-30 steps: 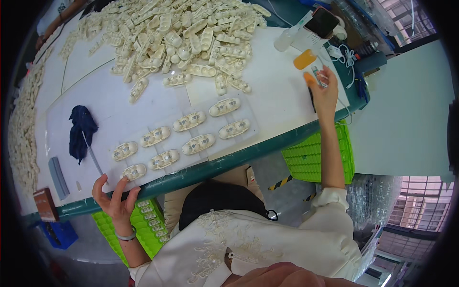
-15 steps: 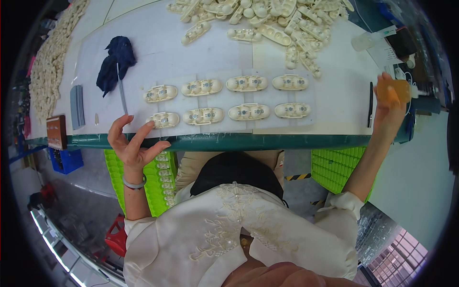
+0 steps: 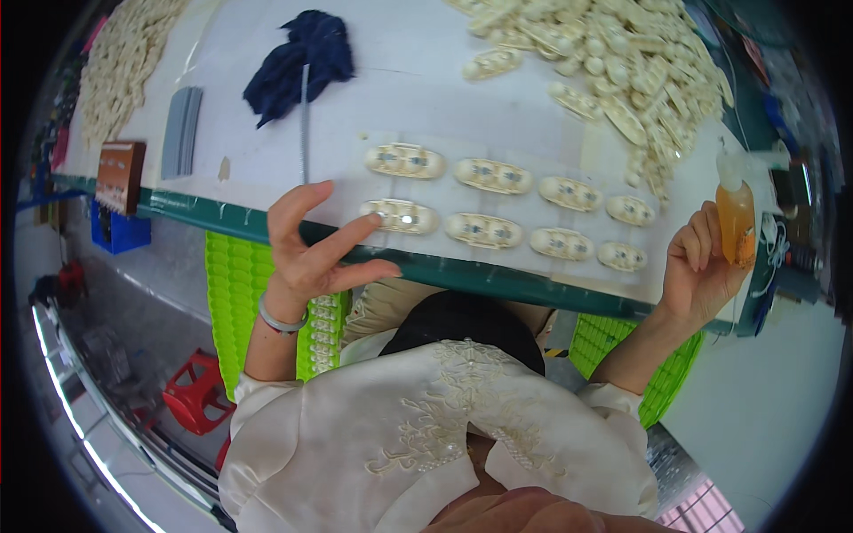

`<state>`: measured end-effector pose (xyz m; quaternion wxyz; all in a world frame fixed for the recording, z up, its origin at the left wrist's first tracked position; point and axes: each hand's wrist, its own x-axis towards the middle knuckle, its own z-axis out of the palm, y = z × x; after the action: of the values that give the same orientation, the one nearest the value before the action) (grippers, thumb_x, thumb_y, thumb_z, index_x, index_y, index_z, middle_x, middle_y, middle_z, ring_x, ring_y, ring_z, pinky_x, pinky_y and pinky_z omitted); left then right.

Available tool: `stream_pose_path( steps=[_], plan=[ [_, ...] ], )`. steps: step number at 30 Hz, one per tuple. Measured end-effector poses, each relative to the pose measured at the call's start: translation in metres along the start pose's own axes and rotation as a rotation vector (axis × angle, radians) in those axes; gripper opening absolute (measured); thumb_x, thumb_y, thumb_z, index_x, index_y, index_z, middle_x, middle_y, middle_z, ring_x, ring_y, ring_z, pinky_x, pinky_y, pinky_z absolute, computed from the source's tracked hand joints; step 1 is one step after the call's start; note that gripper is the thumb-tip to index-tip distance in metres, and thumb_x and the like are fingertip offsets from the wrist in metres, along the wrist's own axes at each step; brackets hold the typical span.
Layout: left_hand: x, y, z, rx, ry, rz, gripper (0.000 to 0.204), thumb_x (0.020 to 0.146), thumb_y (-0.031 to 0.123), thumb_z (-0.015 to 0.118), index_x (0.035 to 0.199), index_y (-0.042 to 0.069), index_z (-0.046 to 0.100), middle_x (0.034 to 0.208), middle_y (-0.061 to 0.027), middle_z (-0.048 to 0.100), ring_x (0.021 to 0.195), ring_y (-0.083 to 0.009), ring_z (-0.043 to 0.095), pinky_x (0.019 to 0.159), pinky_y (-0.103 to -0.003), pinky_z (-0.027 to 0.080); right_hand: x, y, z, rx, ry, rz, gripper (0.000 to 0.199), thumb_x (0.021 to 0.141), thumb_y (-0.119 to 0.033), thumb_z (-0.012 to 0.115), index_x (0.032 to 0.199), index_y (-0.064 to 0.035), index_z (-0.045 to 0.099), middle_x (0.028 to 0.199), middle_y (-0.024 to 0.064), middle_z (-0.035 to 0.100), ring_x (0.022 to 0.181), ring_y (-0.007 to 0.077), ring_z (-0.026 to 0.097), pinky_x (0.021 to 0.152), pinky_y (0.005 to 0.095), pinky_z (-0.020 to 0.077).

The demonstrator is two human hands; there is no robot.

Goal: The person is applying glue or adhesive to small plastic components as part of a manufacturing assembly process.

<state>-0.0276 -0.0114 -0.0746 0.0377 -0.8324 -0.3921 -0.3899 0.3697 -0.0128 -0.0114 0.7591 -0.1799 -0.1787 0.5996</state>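
Two rows of oval cream plastic parts [image 3: 484, 230], each with small silvery spots in its middle, lie on a pale sheet near the table's front edge. My left hand [image 3: 311, 249] has its fingers spread, and one fingertip touches the front-row part at the left end [image 3: 404, 217]. At the right end of the rows, my right hand [image 3: 697, 266] grips an orange squeeze bottle [image 3: 736, 218]. Its pale nozzle points up and away from me, and the bottle stays apart from the parts.
A heap of cream parts [image 3: 622, 62] covers the far right, and another pile [image 3: 124, 71] lies far left. A dark blue cloth [image 3: 306, 62], a thin rod [image 3: 304, 124], grey strips [image 3: 181, 133] and a brown box [image 3: 120, 176] sit on the left. Green trays [image 3: 235, 293] stand below the table edge.
My right hand has brought the orange bottle nearer the rows and turned its nozzle from rightward to upward. My left hand remains at the same part. The whole view has swung.
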Motion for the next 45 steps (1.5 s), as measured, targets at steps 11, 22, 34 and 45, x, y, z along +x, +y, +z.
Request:
stream_pose_path(
  steps=[11, 22, 34, 45],
  plan=[
    [0.010, -0.003, -0.002, -0.128, 0.018, 0.012, 0.046, 0.059, 0.044, 0.084, 0.092, 0.014, 0.073, 0.115, -0.0131, 0.051, 0.097, -0.0299, 0.056, 0.080, -0.038, 0.049, 0.011, 0.065, 0.036, -0.012, 0.055, 0.196, 0.056, 0.088, -0.052, 0.059, 0.116, -0.0044, 0.055, 0.115, 0.0142, 0.052, 0.062, 0.0169, 0.050, 0.039, 0.0198, 0.0358],
    [0.011, -0.006, -0.003, -0.228, 0.053, -0.015, 0.042, 0.064, 0.040, 0.082, 0.093, 0.012, 0.070, 0.111, -0.0111, 0.056, 0.092, -0.0285, 0.058, 0.079, -0.039, 0.051, -0.018, 0.147, 0.077, -1.301, -0.388, -0.369, 0.044, 0.077, -0.014, 0.075, 0.108, 0.0053, 0.051, 0.104, 0.0214, 0.060, 0.087, 0.0252, 0.062, 0.067, 0.0300, 0.0542],
    [0.009, -0.009, 0.001, -0.333, 0.100, -0.012, 0.043, 0.067, 0.034, 0.081, 0.096, 0.006, 0.065, 0.109, -0.0125, 0.058, 0.091, -0.0279, 0.059, 0.077, -0.039, 0.052, -0.018, 0.169, 0.074, -1.339, -0.489, -0.413, 0.032, 0.078, -0.003, 0.068, 0.104, 0.0044, 0.052, 0.097, 0.0212, 0.062, 0.089, 0.0252, 0.062, 0.076, 0.0321, 0.0542],
    [0.009, -0.010, 0.001, -0.333, 0.091, -0.015, 0.042, 0.067, 0.032, 0.081, 0.096, 0.005, 0.065, 0.109, -0.0130, 0.059, 0.091, -0.0279, 0.059, 0.077, -0.039, 0.052, -0.019, 0.172, 0.073, -1.319, -0.442, -0.344, 0.035, 0.074, -0.002, 0.071, 0.104, 0.0032, 0.053, 0.100, 0.0208, 0.061, 0.091, 0.0250, 0.062, 0.079, 0.0330, 0.0543]
  ],
)
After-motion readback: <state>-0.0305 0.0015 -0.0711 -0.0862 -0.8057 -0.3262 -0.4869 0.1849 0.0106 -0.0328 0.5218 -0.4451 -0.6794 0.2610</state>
